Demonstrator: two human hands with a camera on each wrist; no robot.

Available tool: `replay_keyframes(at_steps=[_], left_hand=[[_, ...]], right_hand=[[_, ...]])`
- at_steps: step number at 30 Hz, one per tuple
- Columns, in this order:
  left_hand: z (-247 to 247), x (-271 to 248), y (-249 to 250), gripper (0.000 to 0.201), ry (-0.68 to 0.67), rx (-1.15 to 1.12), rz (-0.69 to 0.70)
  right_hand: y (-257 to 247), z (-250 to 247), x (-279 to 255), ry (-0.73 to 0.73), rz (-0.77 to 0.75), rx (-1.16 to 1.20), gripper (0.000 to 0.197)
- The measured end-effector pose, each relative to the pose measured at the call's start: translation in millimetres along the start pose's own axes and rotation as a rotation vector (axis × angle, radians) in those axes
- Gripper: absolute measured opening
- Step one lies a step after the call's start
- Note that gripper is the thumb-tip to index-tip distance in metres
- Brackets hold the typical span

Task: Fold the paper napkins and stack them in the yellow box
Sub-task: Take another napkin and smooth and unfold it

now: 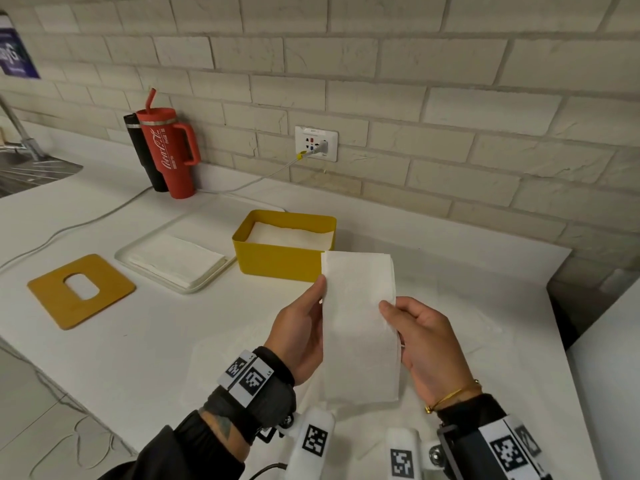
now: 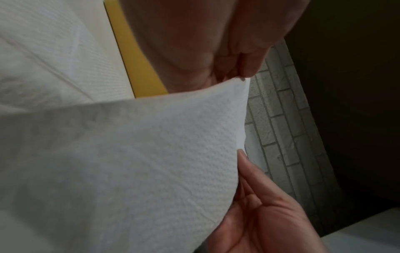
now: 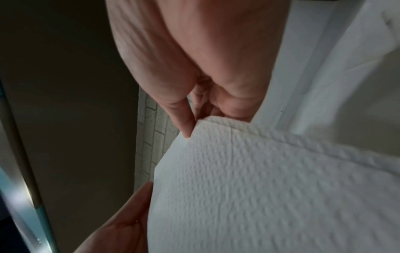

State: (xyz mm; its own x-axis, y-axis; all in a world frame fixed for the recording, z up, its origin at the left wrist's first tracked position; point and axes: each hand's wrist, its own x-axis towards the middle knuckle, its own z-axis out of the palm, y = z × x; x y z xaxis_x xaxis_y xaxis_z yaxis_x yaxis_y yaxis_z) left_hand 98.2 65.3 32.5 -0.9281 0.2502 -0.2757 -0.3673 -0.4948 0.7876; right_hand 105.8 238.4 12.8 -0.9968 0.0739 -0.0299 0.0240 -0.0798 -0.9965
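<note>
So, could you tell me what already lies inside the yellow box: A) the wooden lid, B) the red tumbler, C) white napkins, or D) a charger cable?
C: the head view shows white napkins lying inside the yellow box.

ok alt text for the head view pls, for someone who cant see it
Two hands hold a folded white napkin above a white counter, the left hand at its left edge and the right hand at its right. Behind it stands a yellow box with napkins inside, beside a tray of napkins.
</note>
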Motion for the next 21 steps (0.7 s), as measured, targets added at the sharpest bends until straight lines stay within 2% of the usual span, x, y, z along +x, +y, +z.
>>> replay_keyframes(at_steps=[3,5,9,12,16,18,20,21], left_hand=[[-0.9,1.6,-1.1,0.047,0.003,0.007,0.001],[-0.1,1.6,-1.4,0.047,-0.005,0.005,0.005],[0.9,0.6,-1.7,0.052,-0.022,0.025,0.029],[1.1,-0.1,-2.7,0.048,-0.021,0.054,0.033],[1.3,0.5,-3.5,0.04,-0.013,0.078,0.042],[0.5,1.0,-1.3,0.04,-0.012,0.066,0.045],[-1.3,1.7,1.4,0.043,-0.005,0.037,0.053],[-2.6,1.7,2.7,0.044,-0.005,0.023,0.06]], right_hand=[[1.7,-3.7,0.3,-0.008,0.001,-0.006,0.017],[3.2,-4.9,0.6,-0.012,-0.003,-0.003,0.015],[6.3,-2.2,2.2,0.003,-0.008,-0.036,0.031],[8.3,-3.7,3.1,0.006,0.007,-0.028,0.018],[7.3,-5.0,1.8,0.019,0.005,-0.038,0.01],[6.5,-6.3,0.9,0.043,-0.012,-0.047,0.02],[5.2,-8.8,-1.0,-0.051,0.034,-0.051,0.036],[3.6,-8.1,-3.2,-0.131,0.079,-0.043,0.037]])
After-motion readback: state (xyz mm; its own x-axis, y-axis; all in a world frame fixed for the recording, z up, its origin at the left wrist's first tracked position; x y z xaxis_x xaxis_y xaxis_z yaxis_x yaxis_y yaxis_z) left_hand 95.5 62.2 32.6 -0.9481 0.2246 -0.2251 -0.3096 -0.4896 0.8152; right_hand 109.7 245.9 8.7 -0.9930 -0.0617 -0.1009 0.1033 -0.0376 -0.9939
